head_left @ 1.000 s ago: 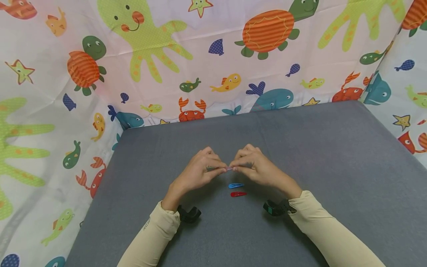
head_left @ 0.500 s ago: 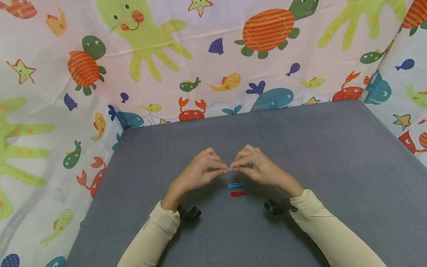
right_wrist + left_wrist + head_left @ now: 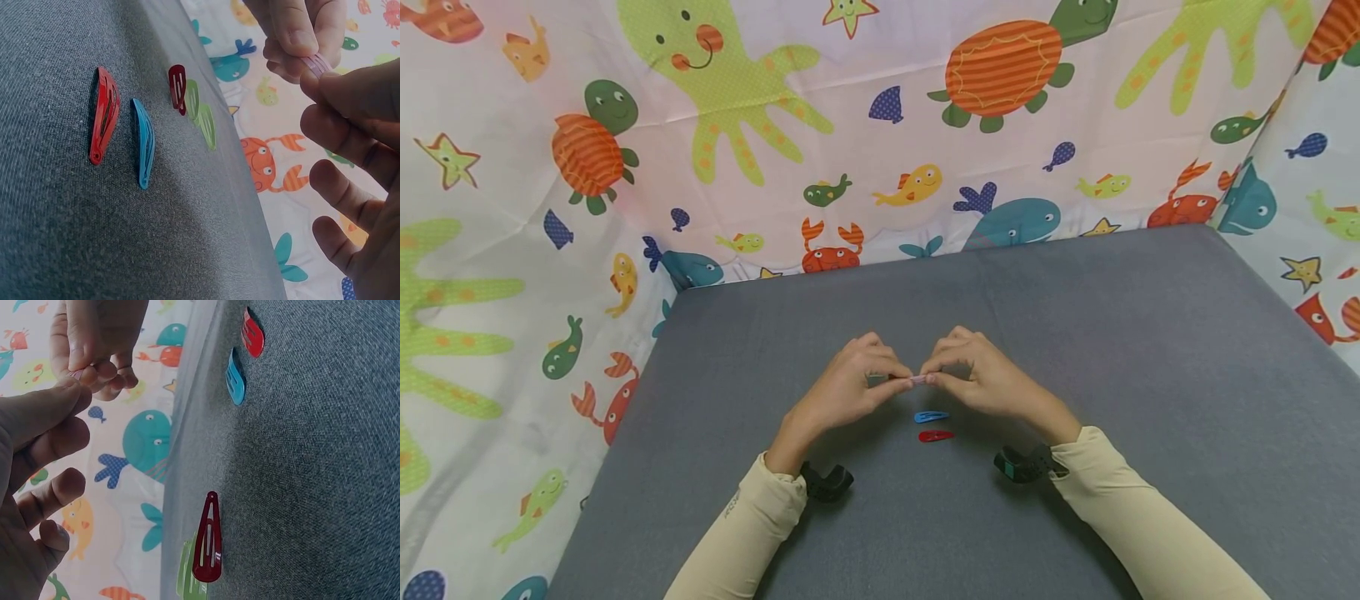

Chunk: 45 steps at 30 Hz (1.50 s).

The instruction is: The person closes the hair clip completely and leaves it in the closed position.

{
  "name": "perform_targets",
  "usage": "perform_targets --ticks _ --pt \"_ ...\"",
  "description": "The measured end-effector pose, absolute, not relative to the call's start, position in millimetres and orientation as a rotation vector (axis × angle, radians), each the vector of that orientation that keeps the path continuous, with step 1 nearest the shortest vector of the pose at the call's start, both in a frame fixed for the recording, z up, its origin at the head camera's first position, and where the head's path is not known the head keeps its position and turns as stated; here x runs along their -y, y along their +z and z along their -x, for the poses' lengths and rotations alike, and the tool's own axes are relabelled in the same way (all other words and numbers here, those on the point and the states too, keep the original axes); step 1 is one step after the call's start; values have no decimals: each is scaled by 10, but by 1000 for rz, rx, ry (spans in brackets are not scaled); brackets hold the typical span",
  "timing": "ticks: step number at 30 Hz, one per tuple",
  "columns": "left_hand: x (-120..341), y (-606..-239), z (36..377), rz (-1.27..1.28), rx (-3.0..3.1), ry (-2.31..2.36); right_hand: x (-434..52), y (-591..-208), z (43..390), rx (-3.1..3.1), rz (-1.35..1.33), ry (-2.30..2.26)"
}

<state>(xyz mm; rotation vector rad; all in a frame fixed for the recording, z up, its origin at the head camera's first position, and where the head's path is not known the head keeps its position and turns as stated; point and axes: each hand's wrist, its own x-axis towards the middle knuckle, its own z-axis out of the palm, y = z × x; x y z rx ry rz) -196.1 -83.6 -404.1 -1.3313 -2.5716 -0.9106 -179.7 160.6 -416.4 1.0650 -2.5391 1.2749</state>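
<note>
- The left hand (image 3: 856, 379) and right hand (image 3: 976, 375) each pinch one end of a small, pale pink, slotted piece, seemingly a hair clip (image 3: 317, 64), raised above the grey cloth-covered worktop (image 3: 1112, 350); the fingertips cover much of it
- Likeliest trouble: a slip, since only thumb and fingertip seem to bear on so small and smooth a piece; uneven pressure could flick it loose
- If it is a snap clip, bending it from both ends might make it spring suddenly, pinching a fingertip or twisting out of one hand
- A drop could land on the glossy blue teardrop-shaped clip (image 3: 931, 417) or bright red teardrop-shaped clip (image 3: 936, 436), lying side by side just nearer the person, and knock them askew
- The wrist views also show a dark red slotted clip (image 3: 207, 565) and light green slotted clips (image 3: 207, 127) close together, which a lowered hand could brush
- Against the head view a second ago, little differs: the pinched piece sits very slightly further right, both hands keep their pinch, and the blue and bright red clips have not visibly moved
</note>
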Motion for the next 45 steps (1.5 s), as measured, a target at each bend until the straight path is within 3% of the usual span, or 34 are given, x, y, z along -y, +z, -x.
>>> perform_targets --ticks 45 --pt "774 -4080 1936 1214 2431 -697 -1584 -4156 1764 2664 -832 1539"
